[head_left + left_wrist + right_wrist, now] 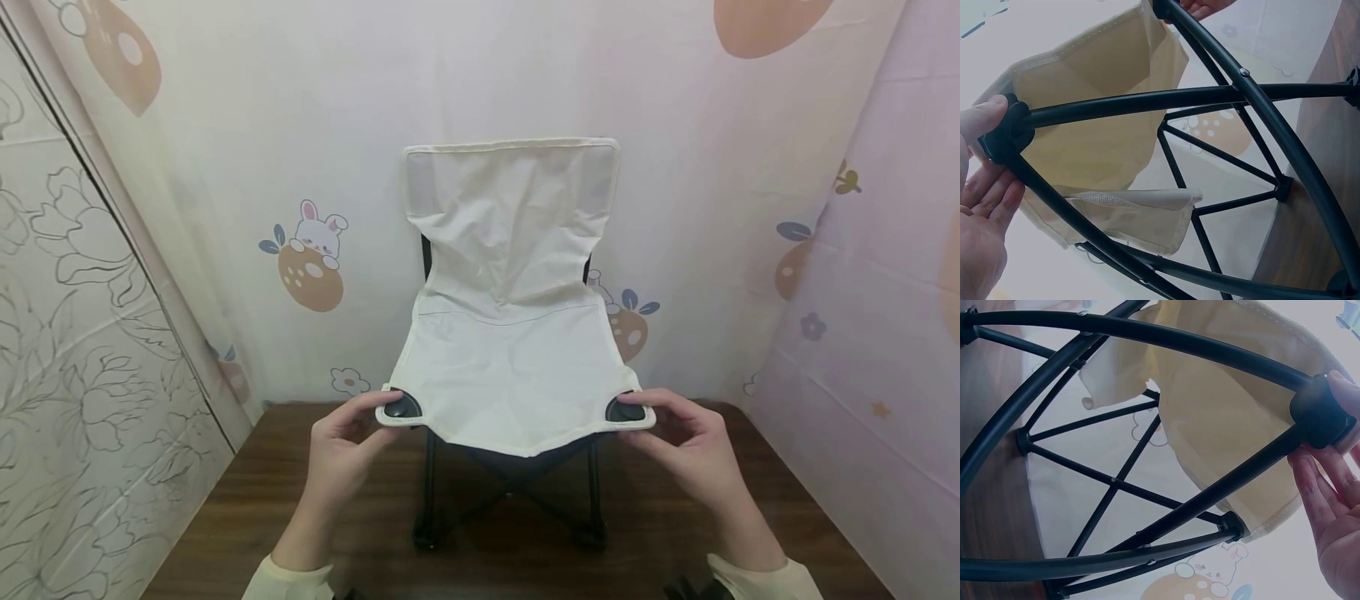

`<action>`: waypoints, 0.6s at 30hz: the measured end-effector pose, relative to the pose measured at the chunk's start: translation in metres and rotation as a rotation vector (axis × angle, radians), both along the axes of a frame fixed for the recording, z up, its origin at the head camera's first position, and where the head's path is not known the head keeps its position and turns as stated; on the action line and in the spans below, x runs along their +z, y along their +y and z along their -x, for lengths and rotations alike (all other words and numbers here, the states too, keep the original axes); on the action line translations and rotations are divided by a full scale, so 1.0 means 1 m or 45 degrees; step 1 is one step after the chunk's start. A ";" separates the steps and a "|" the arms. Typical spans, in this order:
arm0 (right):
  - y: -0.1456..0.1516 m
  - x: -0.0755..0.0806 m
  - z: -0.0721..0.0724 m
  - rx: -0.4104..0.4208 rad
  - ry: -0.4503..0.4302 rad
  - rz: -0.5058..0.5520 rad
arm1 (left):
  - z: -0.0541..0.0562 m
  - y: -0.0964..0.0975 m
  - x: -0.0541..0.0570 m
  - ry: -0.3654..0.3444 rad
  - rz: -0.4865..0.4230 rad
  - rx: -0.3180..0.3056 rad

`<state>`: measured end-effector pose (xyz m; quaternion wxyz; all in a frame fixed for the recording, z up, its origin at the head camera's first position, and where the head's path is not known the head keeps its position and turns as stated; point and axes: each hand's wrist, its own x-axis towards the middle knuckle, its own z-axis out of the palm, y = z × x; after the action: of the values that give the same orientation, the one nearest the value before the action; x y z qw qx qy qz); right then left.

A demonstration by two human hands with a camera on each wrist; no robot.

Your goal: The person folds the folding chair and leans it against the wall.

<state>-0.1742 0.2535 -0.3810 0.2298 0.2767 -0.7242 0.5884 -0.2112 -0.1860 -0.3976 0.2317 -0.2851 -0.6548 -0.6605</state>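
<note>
A small folding chair (510, 367) with a cream cloth seat and back stands unfolded, facing me. Its crossed black tube legs (1129, 106) show beneath the cloth in both wrist views. My left hand (341, 450) grips the seat's front left corner, thumb and fingers on opposite sides of the black corner joint (1007, 128). At the front right corner my right hand (693, 450) pinches the other black joint (1316, 412) in the same way. The seat cloth (510, 383) spreads between the two hands, its front edge dipping in the middle.
The chair's feet rest on a dark brown wooden tabletop (315, 550). Behind hangs a pale curtain (300, 125) printed with rabbits and carrots. A white flower-patterned panel (90, 375) borders the left side, and more printed cloth (877, 333) borders the right.
</note>
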 end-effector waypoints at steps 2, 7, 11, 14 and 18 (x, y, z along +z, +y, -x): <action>0.000 0.000 0.000 0.004 0.006 -0.003 | 0.001 0.000 0.000 0.004 -0.004 -0.009; -0.001 0.001 0.002 0.013 0.022 -0.002 | 0.001 0.002 0.002 0.006 -0.006 -0.007; -0.002 0.002 0.001 0.014 0.031 0.005 | 0.002 0.003 0.002 0.015 0.006 0.004; -0.002 0.003 0.001 0.016 0.032 0.009 | 0.002 0.003 0.003 0.015 0.007 0.004; -0.003 0.004 0.001 0.030 0.037 0.013 | 0.002 0.004 0.004 0.007 -0.001 -0.002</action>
<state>-0.1751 0.2502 -0.3768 0.2349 0.2924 -0.7144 0.5907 -0.2129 -0.1823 -0.3937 0.2330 -0.2876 -0.6537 -0.6601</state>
